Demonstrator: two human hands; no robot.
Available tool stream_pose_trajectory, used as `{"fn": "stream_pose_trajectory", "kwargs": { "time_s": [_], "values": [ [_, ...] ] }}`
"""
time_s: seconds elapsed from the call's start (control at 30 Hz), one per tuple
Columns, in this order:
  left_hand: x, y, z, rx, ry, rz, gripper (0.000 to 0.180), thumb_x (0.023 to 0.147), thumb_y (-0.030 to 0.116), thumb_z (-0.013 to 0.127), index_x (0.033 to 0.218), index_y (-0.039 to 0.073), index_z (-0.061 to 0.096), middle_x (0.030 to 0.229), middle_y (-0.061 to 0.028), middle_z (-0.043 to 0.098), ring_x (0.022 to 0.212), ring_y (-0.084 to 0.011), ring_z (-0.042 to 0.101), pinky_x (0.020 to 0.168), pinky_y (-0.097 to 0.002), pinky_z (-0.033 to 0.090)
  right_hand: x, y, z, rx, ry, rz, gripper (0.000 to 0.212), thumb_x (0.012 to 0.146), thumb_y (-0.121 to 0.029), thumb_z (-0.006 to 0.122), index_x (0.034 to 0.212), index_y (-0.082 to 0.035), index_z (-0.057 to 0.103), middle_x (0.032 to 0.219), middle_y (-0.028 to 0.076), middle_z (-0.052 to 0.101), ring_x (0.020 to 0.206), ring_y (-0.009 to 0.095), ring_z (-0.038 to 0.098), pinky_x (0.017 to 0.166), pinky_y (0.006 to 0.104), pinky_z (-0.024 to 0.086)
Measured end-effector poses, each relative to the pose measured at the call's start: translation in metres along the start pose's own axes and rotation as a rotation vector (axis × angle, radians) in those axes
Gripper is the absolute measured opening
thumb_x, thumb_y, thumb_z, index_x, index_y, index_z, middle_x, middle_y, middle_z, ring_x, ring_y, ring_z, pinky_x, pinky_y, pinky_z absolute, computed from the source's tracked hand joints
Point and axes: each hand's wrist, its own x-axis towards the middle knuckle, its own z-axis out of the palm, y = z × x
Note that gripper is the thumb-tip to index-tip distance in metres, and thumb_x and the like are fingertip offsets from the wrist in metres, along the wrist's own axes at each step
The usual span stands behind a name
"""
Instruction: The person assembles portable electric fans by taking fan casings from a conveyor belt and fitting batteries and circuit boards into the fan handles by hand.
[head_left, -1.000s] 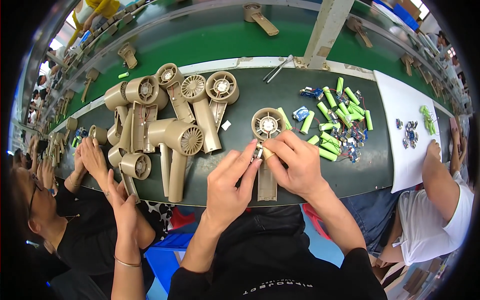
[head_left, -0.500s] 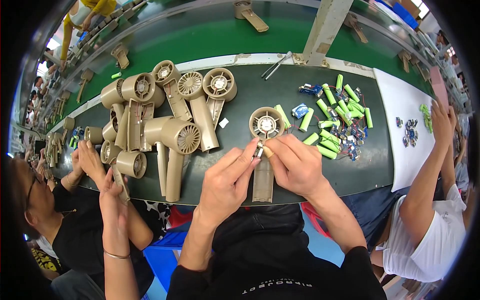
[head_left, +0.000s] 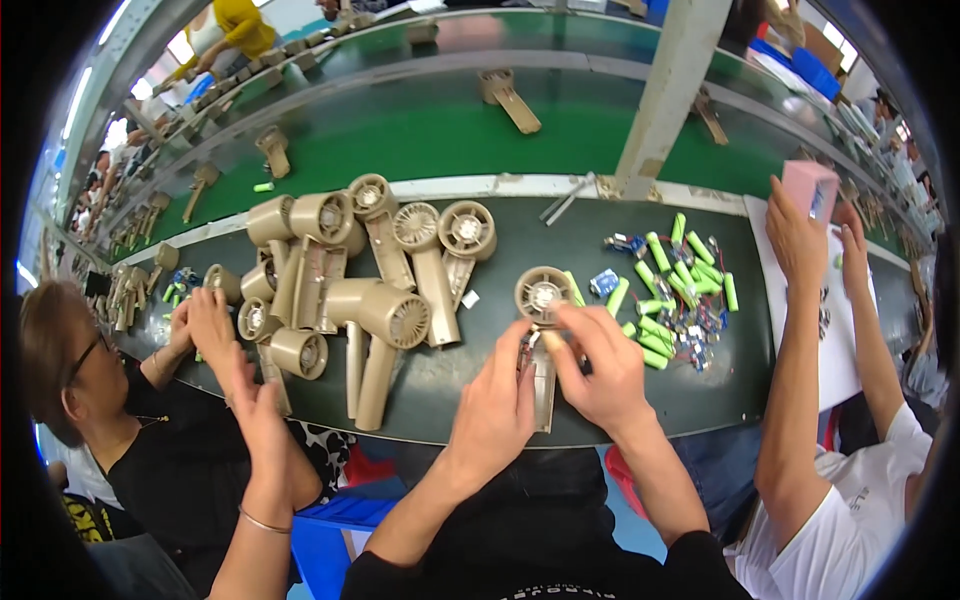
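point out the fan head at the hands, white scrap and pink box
Fan head [head_left: 542,296], head view: central hub
White scrap [head_left: 471,299], head view: its middle
Pink box [head_left: 798,186], head view: side wall

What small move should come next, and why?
I'd probably settle the small part at the left hand into the handle: that hand and the right hand meet over it, just below the round fan head.

dark green table [head_left: 738,375], heap of tan fan parts [head_left: 378,308], one open tan fan [head_left: 543,293] lying flat, green batteries [head_left: 656,346], blue boards [head_left: 603,283], white scrap [head_left: 470,299]
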Motion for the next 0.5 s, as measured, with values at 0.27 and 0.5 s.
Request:
{"fn": "stream_pose_trajectory", "kwargs": {
  "time_s": [0.27, 0.5],
  "values": [
    [0.131, 0.048, -0.073, 0.173, 0.349, 0.154, 0.035, 0.095, 0.002, 0.05, 0.129, 0.001, 0.044, 0.087, -0.0266, 0.066, 0.08, -0.0446, 0.066, 0.069, -0.0503, 0.049, -0.003, 0.002, -0.013, 0.14, 0.006, 0.223, 0.039, 0.084, 0.005, 0.069, 0.121, 0.0, 0.062, 0.085, 0.008, 0.066, 0.058, 0.01, 0.059, 0.051, 0.0221, 0.047],
    [0.331, -0.065, -0.104, 0.493, 0.266, -0.24, 0.057, 0.084, 0.021, 0.066, 0.128, -0.007, 0.042, 0.114, -0.0354, 0.063, 0.111, -0.0477, 0.061, 0.097, -0.0485, 0.049, -0.001, 0.0, -0.013, 0.149, -0.167, 0.277, 0.038, 0.084, 0.003, 0.07, 0.121, -0.001, 0.062, 0.085, 0.007, 0.066, 0.054, 0.009, 0.058, 0.049, 0.0221, 0.046]
  ]
}}
